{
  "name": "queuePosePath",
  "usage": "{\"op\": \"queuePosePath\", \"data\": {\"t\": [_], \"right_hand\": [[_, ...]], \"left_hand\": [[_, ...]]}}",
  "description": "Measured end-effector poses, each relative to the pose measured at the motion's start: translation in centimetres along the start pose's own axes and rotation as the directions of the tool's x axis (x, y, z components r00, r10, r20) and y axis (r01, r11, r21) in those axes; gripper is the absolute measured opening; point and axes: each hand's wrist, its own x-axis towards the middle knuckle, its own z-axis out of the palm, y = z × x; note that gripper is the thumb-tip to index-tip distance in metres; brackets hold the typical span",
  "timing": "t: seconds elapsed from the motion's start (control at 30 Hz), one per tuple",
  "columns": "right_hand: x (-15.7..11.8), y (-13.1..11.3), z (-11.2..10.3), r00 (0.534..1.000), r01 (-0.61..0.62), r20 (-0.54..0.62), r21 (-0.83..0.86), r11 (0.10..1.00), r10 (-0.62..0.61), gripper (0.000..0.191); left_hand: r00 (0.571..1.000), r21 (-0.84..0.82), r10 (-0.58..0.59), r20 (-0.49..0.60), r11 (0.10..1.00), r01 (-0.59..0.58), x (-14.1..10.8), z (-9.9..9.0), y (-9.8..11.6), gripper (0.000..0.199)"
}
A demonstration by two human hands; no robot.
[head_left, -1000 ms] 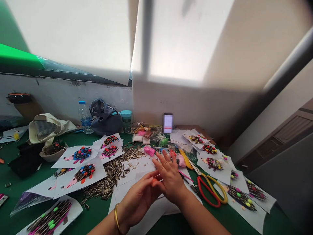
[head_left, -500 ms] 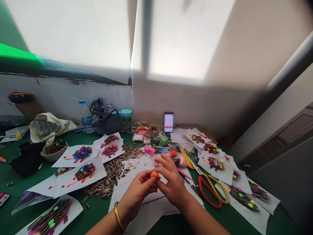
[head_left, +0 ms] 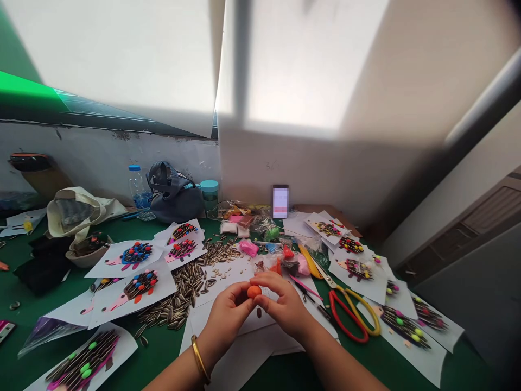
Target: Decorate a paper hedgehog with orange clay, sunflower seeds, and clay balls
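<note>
Between the fingertips of both hands is a small orange ball of modelling clay (head_left: 254, 291). My left hand (head_left: 227, 314) grips it from the left, with a gold bangle on the wrist. My right hand (head_left: 287, 308) closes on it from the right, thumb and fingers bent round it. Both hands hover over white paper sheets (head_left: 207, 320). A small dark piece (head_left: 259, 313) shows just below the ball. Beyond the fingers are bags of coloured clay, with an orange lump (head_left: 277, 266) and a pink lump (head_left: 249, 248).
Sunflower seeds (head_left: 175, 304) are heaped left of the paper. Hedgehog pictures made of seeds and clay (head_left: 136, 288) lie on both sides. Red and yellow scissors (head_left: 350, 309) lie at the right, with pens nearby. A phone (head_left: 280, 201), a bottle (head_left: 140, 195) and a bag (head_left: 175, 201) stand behind.
My right hand's fingers, stretched up before, have bent down round the orange clay. The ball has shifted slightly left. The dark piece beneath it has come into view.
</note>
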Motion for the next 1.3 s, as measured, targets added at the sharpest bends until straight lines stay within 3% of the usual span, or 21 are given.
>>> {"op": "queuePosePath", "data": {"t": [0.23, 0.37, 0.57, 0.7, 0.83, 0.93, 1.17, 1.3], "right_hand": [[0.3, -0.3, 0.0, 0.993, -0.072, -0.087, 0.055, 0.996, 0.077, 0.024], [0.1, -0.6, 0.0, 0.996, -0.082, -0.028, 0.064, 0.995, 0.084, 0.024], [-0.2, -0.3, 0.3, 0.985, -0.172, -0.017, 0.068, 0.983, 0.174, 0.054], [0.0, -0.2, 0.5, 0.973, -0.232, 0.043, 0.133, 0.964, 0.228, 0.036], [0.0, -0.1, 0.5, 0.971, -0.225, -0.053, 0.127, 0.966, 0.233, 0.033], [-0.1, -0.2, 0.5, 0.969, -0.235, -0.06, 0.085, 0.968, 0.241, 0.031], [0.0, -0.7, 0.5, 0.985, -0.172, 0.027, -0.054, 0.984, 0.173, 0.017], [-0.2, 0.0, 0.5, 0.966, -0.259, 0.044, 0.084, 0.962, 0.257, 0.054]], "left_hand": [[1.0, -0.057, -0.005, 0.03, 0.998, 0.007, -0.2, 0.1, 0.2, 0.036], [0.996, 0.005, -0.08, -0.035, 0.997, 0.08, -0.2, -0.4, 0.1, 0.035], [0.996, 0.038, -0.014, -0.088, 0.999, 0.017, -0.1, -0.6, -0.4, 0.033], [0.995, 0.088, 0.053, -0.079, 0.995, -0.046, -0.2, -0.6, -0.6, 0.03], [0.97, 0.236, 0.217, -0.111, 0.954, -0.186, -0.2, -0.8, -0.9, 0.035], [0.95, 0.269, 0.261, -0.171, 0.94, -0.21, -0.1, -1.0, -1.0, 0.048], [0.957, 0.295, 0.257, -0.135, 0.932, -0.209, 0.1, -0.9, -0.2, 0.016], [0.955, 0.217, 0.22, -0.199, 0.96, -0.176, 0.4, -1.1, 0.2, 0.018]]}}
